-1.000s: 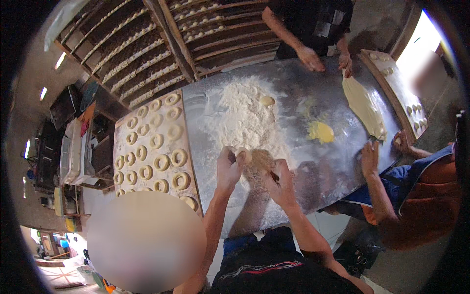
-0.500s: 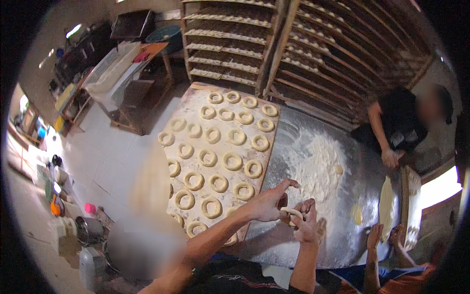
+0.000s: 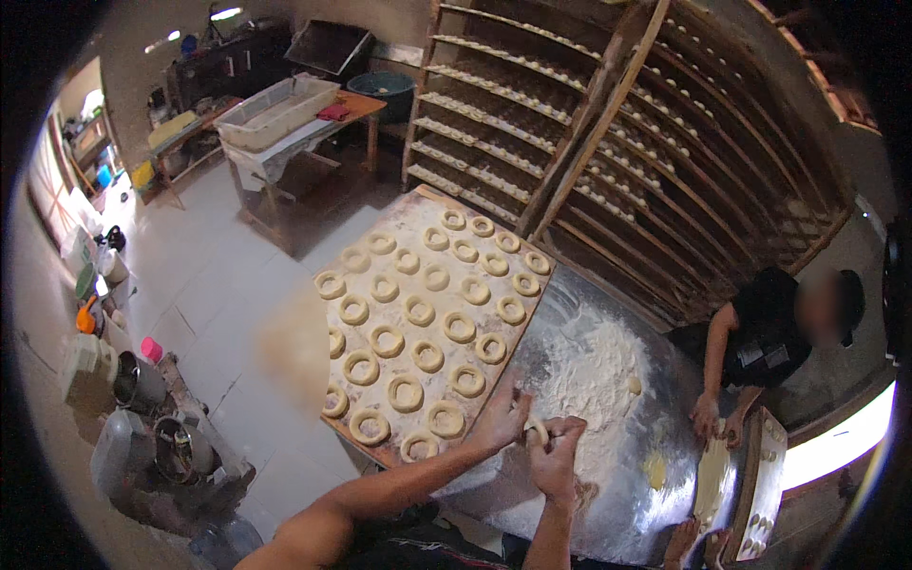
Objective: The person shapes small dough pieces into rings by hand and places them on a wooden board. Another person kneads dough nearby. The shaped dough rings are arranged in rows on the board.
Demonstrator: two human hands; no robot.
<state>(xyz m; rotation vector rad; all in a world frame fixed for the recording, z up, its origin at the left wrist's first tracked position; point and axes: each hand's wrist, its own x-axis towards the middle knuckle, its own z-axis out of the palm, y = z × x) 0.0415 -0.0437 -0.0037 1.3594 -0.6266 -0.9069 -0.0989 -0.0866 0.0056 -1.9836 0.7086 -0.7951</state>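
Observation:
My left hand (image 3: 503, 420) and my right hand (image 3: 556, 458) are close together above the near edge of the metal table. A short curved piece of dough (image 3: 538, 429) spans the small gap between them, and the fingers of both are closed on it. Part of the dough is hidden by the fingers. Just left of my hands lies a floured wooden board (image 3: 380, 217) carrying several rows of dough rings (image 3: 459, 328). To the right, a heap of loose flour (image 3: 594, 366) is spread on the metal table (image 3: 655, 380).
Wooden racks (image 3: 579, 123) with filled trays stand behind the table. At the right a co-worker (image 3: 760, 332) handles a flat sheet of dough (image 3: 714, 480), and another person's hands (image 3: 682, 541) are at its near end. Pots (image 3: 142, 380) stand on the floor at left.
My left hand, formerly with fingers extended, has curled in at the dough. Both hands have shifted slightly left and nearer. The co-worker's hands have come down onto the dough sheet. The view has turned.

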